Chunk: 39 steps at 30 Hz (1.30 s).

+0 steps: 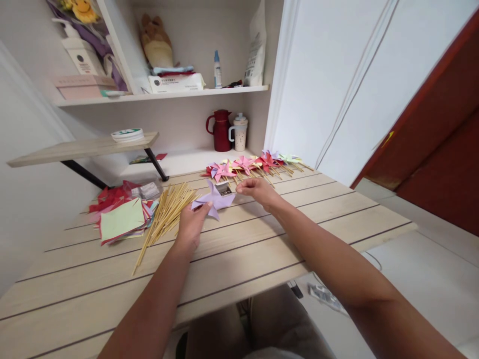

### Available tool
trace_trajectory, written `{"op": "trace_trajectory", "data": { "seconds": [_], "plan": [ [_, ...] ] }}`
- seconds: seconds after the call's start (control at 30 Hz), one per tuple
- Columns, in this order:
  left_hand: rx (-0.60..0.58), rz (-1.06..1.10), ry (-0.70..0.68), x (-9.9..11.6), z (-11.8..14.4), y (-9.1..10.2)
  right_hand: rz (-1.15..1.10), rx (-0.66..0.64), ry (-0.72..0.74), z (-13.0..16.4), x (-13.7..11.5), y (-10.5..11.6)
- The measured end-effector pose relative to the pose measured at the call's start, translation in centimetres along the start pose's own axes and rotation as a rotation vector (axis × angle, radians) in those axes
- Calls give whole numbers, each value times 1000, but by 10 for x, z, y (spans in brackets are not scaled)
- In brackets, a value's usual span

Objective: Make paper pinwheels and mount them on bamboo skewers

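A folded lavender paper pinwheel [219, 201] is pinched between the thumb and fingers of my left hand [192, 217]. Just to its right, my right hand [256, 192] has its fingertips pressed together; what they hold, if anything, is too small to name. Between the hands, partly behind the pinwheel, sits a small open box [224, 188] with tiny dark pieces inside. A spread bundle of thin wooden sticks [166, 212] lies beside my left hand. Left of the sticks is a stack of coloured paper sheets [121, 219], pale green on top.
Several pinwheels on sticks [245, 163] lie in a row along the table's back edge. Behind them stand a red jug [222, 130] and a speckled cup [240, 132]. A small raised shelf [82, 148] with black legs is at the left. The table's front edge [247, 298] is near my lap.
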<state>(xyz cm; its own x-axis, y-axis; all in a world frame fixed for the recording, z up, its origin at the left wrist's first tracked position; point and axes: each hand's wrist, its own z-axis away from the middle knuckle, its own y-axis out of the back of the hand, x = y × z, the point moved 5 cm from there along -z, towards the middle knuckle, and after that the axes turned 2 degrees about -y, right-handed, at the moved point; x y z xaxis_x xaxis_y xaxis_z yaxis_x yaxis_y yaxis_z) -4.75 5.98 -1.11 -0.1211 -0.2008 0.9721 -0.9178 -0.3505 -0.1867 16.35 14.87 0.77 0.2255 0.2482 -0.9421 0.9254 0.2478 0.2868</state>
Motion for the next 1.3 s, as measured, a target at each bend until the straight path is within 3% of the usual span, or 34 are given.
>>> {"op": "trace_trajectory", "data": {
  "seconds": [0.1, 0.17, 0.47, 0.67, 0.87, 1.13, 1.3],
  "plan": [
    [11, 14, -3, 2, 1, 0, -321, 133, 105, 6, -20, 11],
    [26, 18, -15, 3, 1, 0, -438, 148, 173, 11, -33, 11],
    [129, 44, -71, 8, 2, 4, -614, -43, 311, 33, -59, -11],
    [161, 51, -113, 11, 3, 5, -568, -103, 251, 35, -51, -27],
    [189, 67, -146, 15, 5, 5, -538, -110, 314, 37, -51, -30],
    [161, 66, -194, 22, 11, 0, -179, 42, 484, 47, -61, -24],
    [120, 28, -149, 21, 14, -5, -107, 124, 514, 51, -64, -23]
  ]
}}
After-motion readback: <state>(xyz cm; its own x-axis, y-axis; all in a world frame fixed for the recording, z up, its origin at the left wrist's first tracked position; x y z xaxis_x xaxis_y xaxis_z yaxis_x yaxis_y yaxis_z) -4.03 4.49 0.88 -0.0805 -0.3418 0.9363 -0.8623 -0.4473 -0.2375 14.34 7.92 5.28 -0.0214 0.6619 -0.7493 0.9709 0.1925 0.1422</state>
